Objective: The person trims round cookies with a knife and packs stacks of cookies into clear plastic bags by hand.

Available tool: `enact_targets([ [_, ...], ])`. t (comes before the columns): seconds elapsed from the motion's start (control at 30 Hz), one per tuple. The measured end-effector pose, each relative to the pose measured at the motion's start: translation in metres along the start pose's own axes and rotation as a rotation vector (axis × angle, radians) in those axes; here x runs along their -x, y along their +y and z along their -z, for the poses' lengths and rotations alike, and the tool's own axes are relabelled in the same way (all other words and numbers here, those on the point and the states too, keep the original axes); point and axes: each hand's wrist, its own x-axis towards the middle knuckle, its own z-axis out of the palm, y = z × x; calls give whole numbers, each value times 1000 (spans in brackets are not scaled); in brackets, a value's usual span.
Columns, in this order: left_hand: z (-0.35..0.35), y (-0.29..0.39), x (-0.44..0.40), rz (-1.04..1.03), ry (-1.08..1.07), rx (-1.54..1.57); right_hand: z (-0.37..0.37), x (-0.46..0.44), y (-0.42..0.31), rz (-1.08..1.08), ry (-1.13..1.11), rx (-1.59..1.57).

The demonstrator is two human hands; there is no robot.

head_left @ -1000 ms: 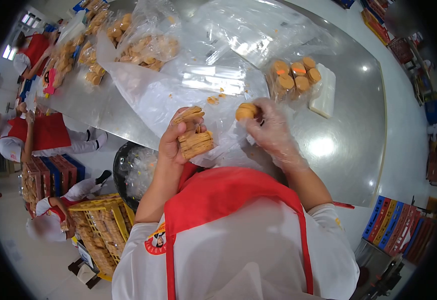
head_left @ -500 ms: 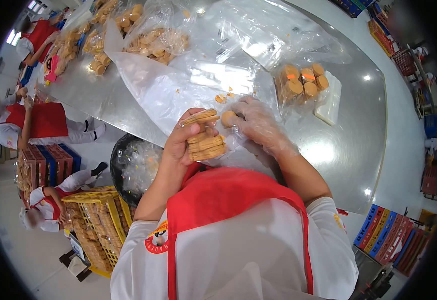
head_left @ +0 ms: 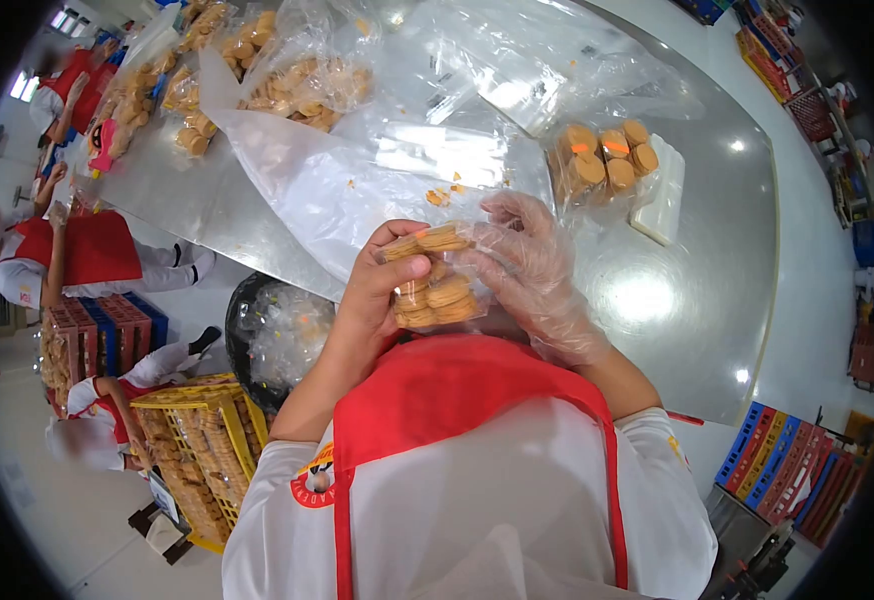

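Observation:
My bare left hand point(head_left: 382, 280) is closed around a clear plastic bag of round cookies point(head_left: 437, 290), its thumb across the front. The cookies stand in short stacks inside the bag. My right hand point(head_left: 537, 275), in a clear plastic glove, is at the bag's right side. Its fingers are spread and curved, and the thumb side touches the plastic. No cookie shows in the right hand. Beyond them on the metal table lies a large clear plastic sheet point(head_left: 302, 185) with orange crumbs point(head_left: 443, 195).
Filled cookie packs point(head_left: 605, 160) with orange labels stand beside a white stack point(head_left: 660, 195) at the right. More bagged cookies point(head_left: 312, 90) lie far left. A black bin point(head_left: 247, 340) of plastic stands left below the table, near yellow crates point(head_left: 202, 400). Co-workers in red aprons point(head_left: 82, 245) are at the left.
The cookie held in my right hand is no longer there. That hand has opened and moved slightly right. My left hand has turned the bag's front more towards me.

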Motion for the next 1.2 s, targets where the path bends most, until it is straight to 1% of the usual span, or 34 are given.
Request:
enact_targets([
  [0.1,-7,3,3,-5,25,-32,-8,4,8,25,76,-32],
  [0.2,-11,2,2,15,32,-62,-8,6,15,40,85,-128],
  [0.3,-17,2,2,36,36,-78,-7,5,12,49,92,-108],
  [0.4,-18,0,2,40,40,-87,-7,3,14,102,118,-101],
  [0.5,-5,2,-1,-5,20,-111,5,5,2,-18,177,-106],
  [0.53,2,6,-2,-25,9,-120,8,6,5,-138,222,-247],
  [0.6,11,14,-2,-83,56,-93,15,8,17,-379,309,-526],
  [0.7,21,22,-2,-137,70,-50,20,12,43,-223,62,59],
  [0.73,22,24,-2,-146,58,-42,13,15,49,-170,28,184],
  [0.83,21,23,-2,-166,-19,-39,6,20,59,106,-113,408],
  [0.87,21,23,-1,-173,-48,-43,4,21,62,143,-151,458],
  [0.93,18,22,1,-183,-74,-88,1,24,69,220,-226,555],
  [1.03,9,22,7,-207,-87,-152,-6,28,71,220,-297,574],
  [1.13,1,23,12,-230,-78,-209,-1,25,56,83,-264,445],
  [1.2,-4,24,16,-256,-77,-259,2,29,52,54,-143,361],
])
